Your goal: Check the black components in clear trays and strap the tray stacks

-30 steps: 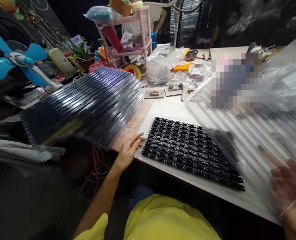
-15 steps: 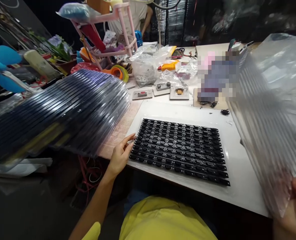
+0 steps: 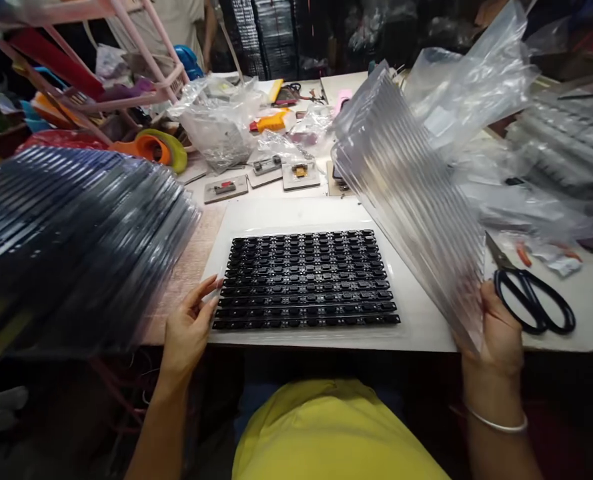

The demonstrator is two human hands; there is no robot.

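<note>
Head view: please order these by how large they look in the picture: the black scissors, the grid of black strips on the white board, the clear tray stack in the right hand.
1. clear tray stack, though it is raised nearer the camera
2. grid of black strips
3. black scissors

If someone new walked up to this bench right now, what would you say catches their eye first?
Probably the black tray of small parts, lying flat on the white board at the table's near edge, with the left hand touching its left end. Next, the clear ribbed stack of empty trays, held tilted above the table by the right hand. A large dark stack of wrapped trays fills the left side, and black scissors lie at the right.
</note>
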